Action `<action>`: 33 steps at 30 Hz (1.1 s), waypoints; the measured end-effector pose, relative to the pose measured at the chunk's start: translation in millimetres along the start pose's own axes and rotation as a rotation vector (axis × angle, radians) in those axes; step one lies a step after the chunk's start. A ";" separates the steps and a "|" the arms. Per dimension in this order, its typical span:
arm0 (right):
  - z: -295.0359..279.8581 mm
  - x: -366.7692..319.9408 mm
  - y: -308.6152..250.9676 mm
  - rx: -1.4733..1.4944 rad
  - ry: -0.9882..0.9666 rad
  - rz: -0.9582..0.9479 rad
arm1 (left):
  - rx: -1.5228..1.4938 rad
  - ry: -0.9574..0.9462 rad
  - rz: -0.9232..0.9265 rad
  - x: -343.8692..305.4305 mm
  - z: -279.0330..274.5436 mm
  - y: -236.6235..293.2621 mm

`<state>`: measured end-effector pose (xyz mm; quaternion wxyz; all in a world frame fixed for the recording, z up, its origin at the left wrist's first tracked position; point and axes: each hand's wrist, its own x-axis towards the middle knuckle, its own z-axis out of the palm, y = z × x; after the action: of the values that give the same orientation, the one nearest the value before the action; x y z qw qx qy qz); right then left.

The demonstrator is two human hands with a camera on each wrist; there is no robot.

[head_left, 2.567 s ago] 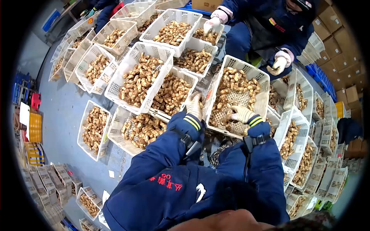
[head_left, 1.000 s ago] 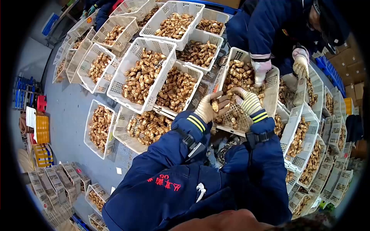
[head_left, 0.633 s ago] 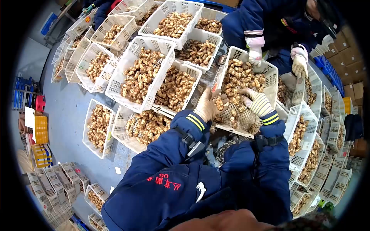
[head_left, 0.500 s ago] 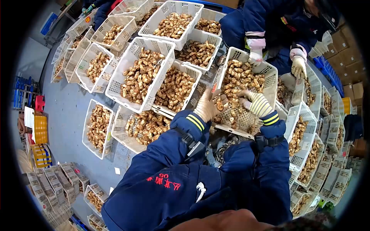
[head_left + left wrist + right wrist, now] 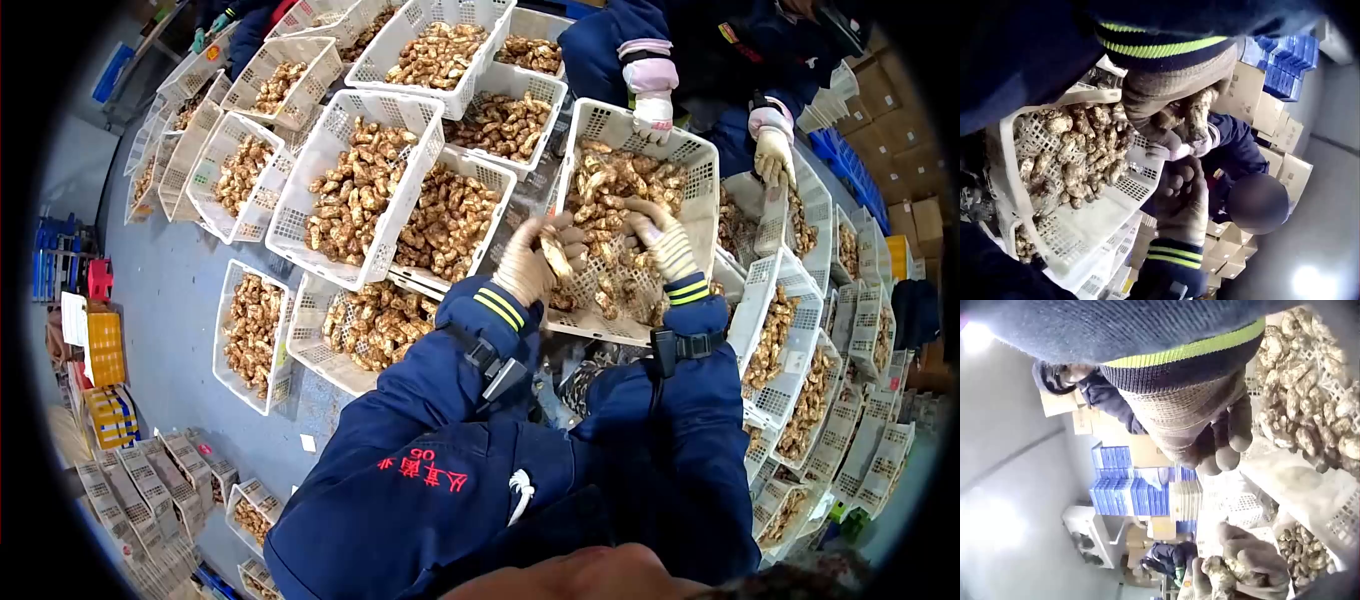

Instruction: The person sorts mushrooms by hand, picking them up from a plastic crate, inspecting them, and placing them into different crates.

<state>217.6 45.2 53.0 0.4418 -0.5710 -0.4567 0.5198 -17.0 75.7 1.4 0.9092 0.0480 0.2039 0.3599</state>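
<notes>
In the head view my gloved left hand [image 5: 527, 264] is over the near left corner of a white perforated crate [image 5: 705, 190]. It grips a knobbly brown-and-cream mushroom [image 5: 555, 252] between thumb and fingers. The left wrist view shows a pale mushroom [image 5: 1199, 115] in that grip, with a darker mushroom [image 5: 1169, 117] beside it. My right hand [image 5: 662, 240], in a striped glove, hovers over the same crate with loosely bent fingers. Nothing shows in its fingers [image 5: 1229, 456] in the right wrist view. Mushrooms [image 5: 640, 175] heap toward the crate's far side; fewer lie near me.
Stacked crates of mushrooms [image 5: 360, 190] stand to my left, with more crates [image 5: 770, 330] to my right. Across from me, another person's gloved hand [image 5: 653, 115] is at the crate's far rim; their other hand [image 5: 774, 160] is at a neighbouring crate. Cardboard boxes [image 5: 900, 150] rise behind.
My left hand came from the neighbouring crate's edge to this one, and a mushroom now shows in it. My right hand rose from the crate's near end. The other person's hand withdrew to the far rim.
</notes>
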 end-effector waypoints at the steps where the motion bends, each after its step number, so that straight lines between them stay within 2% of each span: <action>1: -9.4 -4.8 2.5 -0.062 0.088 -0.020 | -0.130 0.004 0.006 -4.0 8.1 6.0; 3: -32.3 -16.4 21.8 0.035 0.222 -0.024 | -0.239 -0.025 0.054 -1.5 1.6 8.0; 5: -47.7 -30.8 37.2 0.130 0.345 0.013 | -0.228 -0.219 0.043 0.1 -3.4 10.5; 7: -72.5 -35.5 78.1 0.266 0.387 0.089 | -0.136 -0.071 0.086 -0.8 -2.7 9.1; 8: -77.9 -39.7 91.3 0.228 0.392 0.073 | -0.127 0.007 0.106 -1.9 2.4 7.6; 9: -78.4 -43.4 92.8 0.151 0.395 0.084 | -0.117 0.085 0.125 -2.2 7.5 5.8; 11: -73.8 -44.5 98.2 0.015 0.382 0.121 | -0.168 -0.028 0.128 2.1 0.8 3.2; 12: -72.6 -45.6 101.5 -0.195 0.353 0.171 | -0.183 0.019 0.141 1.8 4.5 2.3; 13: -68.0 -43.7 106.9 -0.501 0.311 0.036 | -0.214 -0.126 0.113 2.2 1.2 3.6; 15: -54.8 -40.4 115.1 -0.687 0.178 0.194 | -0.157 0.089 0.152 3.1 4.8 -1.9; 18: -27.5 -14.4 139.4 -1.126 -0.094 0.447 | -0.086 0.129 0.160 0.4 8.1 -4.2; 19: -15.2 -5.5 139.9 -1.238 -0.202 0.542 | -0.098 0.056 0.134 3.5 1.2 -1.4; 20: -4.3 -1.5 140.6 -1.312 -0.276 0.609 | -0.092 0.129 0.139 6.8 -5.2 -3.7; 21: -9.1 12.7 191.2 -1.330 -0.266 0.555 | -0.087 0.205 0.145 4.6 0.9 -5.1; 23: -7.8 36.3 233.5 -1.313 -0.154 0.568 | -0.123 0.161 0.121 7.1 -3.7 -5.1; 24: 16.0 21.9 158.6 -1.272 -0.071 0.666 | -0.140 0.105 0.100 10.5 -10.3 -4.4; 25: 14.2 29.1 180.0 -1.296 -0.026 0.621 | -0.158 0.051 0.078 13.2 -16.9 -4.5; 28: 35.8 41.8 170.2 -1.507 -0.197 0.564 | -0.080 0.155 0.089 8.6 -7.4 -4.6; 29: 43.8 47.4 161.9 -1.523 -0.278 0.643 | -0.050 0.188 0.100 8.2 -5.7 -3.9; 30: 41.1 54.9 187.9 -1.610 -0.269 0.545 | -0.050 0.170 0.086 9.6 -9.6 -2.6; 31: 46.0 55.7 190.9 -1.692 -0.260 0.445 | -0.050 0.154 0.072 8.9 -9.8 -0.6; 33: 38.6 46.8 180.3 -1.841 -0.348 0.423 | 0.033 0.241 0.082 9.8 -10.8 -2.4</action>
<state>192.3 57.6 -135.2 -0.3570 -0.6795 -0.6325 0.1039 -13.4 79.9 -12.3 0.8618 0.0274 0.3154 0.3963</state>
